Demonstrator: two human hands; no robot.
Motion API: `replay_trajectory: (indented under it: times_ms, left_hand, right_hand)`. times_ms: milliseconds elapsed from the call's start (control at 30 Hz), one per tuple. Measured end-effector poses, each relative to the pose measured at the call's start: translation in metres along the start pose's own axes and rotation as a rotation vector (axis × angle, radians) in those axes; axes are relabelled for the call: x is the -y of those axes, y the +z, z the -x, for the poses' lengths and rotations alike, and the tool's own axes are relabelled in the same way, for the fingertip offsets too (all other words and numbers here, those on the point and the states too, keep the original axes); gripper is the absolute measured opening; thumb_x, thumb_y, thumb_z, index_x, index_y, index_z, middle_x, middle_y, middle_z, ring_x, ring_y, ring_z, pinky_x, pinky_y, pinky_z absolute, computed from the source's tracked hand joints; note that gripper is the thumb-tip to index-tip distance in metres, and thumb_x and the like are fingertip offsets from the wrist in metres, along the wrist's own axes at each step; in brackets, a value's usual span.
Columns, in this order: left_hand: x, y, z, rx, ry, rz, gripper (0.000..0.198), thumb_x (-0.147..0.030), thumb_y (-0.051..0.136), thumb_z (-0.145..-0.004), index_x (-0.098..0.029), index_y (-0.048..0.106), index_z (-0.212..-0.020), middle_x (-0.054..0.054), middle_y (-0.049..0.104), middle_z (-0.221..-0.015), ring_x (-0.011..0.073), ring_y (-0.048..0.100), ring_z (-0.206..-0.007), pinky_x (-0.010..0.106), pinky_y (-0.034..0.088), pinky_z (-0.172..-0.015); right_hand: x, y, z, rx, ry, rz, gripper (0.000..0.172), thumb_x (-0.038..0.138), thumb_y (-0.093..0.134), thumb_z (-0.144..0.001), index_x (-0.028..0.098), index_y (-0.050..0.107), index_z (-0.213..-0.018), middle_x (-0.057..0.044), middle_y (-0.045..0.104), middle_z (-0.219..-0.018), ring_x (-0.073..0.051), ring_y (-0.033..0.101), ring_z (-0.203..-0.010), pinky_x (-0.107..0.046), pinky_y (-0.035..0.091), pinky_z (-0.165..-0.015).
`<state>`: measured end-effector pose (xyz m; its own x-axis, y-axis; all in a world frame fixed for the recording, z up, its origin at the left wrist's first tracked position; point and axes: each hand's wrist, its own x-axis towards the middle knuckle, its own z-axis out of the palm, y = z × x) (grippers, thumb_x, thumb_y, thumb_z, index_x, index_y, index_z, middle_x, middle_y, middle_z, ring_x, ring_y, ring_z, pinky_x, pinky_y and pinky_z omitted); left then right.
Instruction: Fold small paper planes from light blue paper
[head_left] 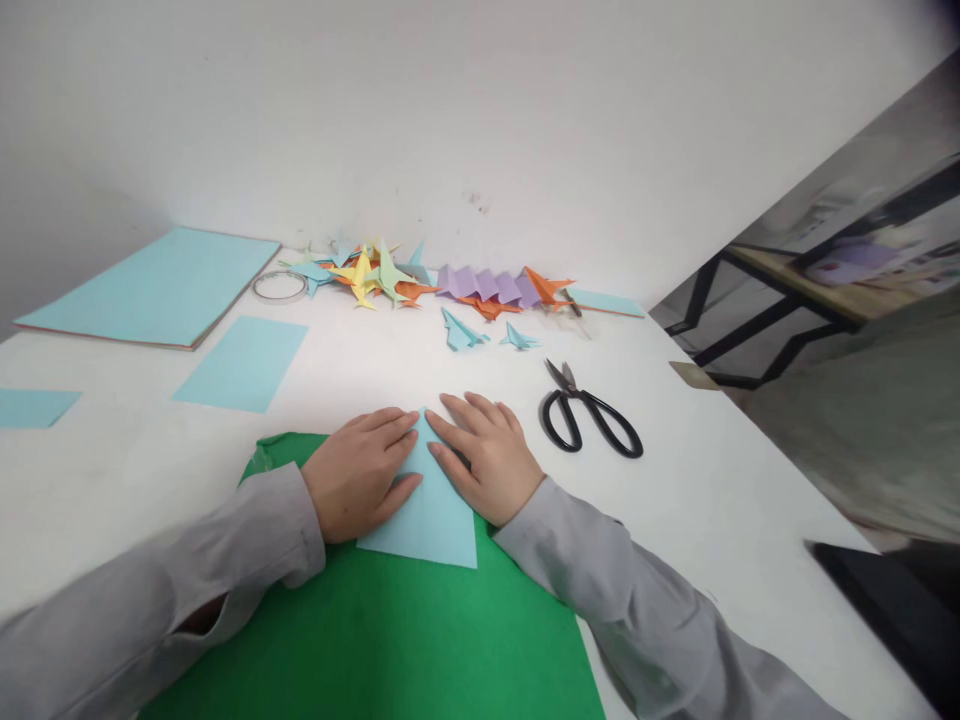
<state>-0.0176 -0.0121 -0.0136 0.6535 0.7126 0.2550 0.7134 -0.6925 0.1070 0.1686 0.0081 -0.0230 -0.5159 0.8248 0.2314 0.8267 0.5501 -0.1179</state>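
Paper (420, 525) lies beneath and between left hand (364, 475) and right hand (487, 455); both touch it, neither nearer. Long axis runs forward, narrowing away from the wrists. Both hands flattened, fingers extended, grasping nothing.

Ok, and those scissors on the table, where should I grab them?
I'd grip the scissors by their black handle loops, right hand coming from your near side: the loops splay toward you, while the parted blades point away.
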Motion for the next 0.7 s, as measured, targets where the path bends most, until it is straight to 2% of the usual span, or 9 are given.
replay_trajectory:
  times_ms: [700]
  left_hand:
    - [0.0004,-0.0010,-0.0007,-0.027,0.039,-0.017,0.039,-0.031,0.040,-0.083,-0.004,0.055,-0.108,0.018,0.055,-0.117,0.0282,0.045,-0.112,0.044,0.040,-0.093]
  right_hand:
    - [0.0011,0.0003,0.0004,-0.001,-0.061,-0.012,0.036,0.035,0.037,-0.087,0.023,0.052,-0.118,-0.005,0.048,-0.129,-0.027,0.035,-0.121,-0.051,0.024,-0.097]
